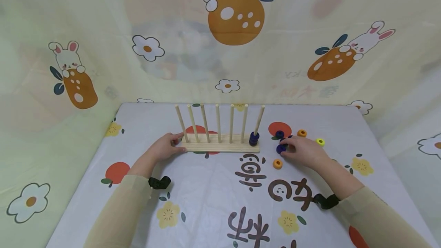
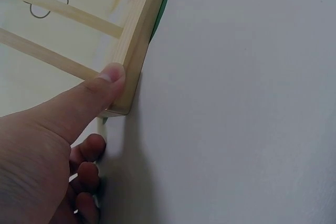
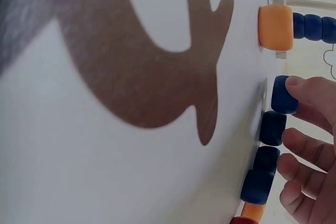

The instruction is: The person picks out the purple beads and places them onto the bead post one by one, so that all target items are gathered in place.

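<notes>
A wooden rack (image 1: 220,147) with several upright pegs stands mid-table; dark blue beads (image 1: 253,139) are stacked on its rightmost peg. The left hand (image 1: 164,148) grips the rack's left end, its thumb on the base's front edge (image 2: 137,40) in the left wrist view. Right of the rack, the right hand (image 1: 304,152) pinches a blue bead (image 3: 284,94) between thumb and finger, low by the cloth. Close under its other fingers lie more blue beads (image 3: 273,128), partly hidden by the hand in the head view.
An orange bead (image 1: 277,164) lies in front of the right hand. Behind it are another orange bead (image 1: 301,133) and a yellow one (image 1: 320,142). A red bead (image 3: 244,220) shows at the right wrist view's bottom edge. Printed cloth covers the table (image 1: 200,186).
</notes>
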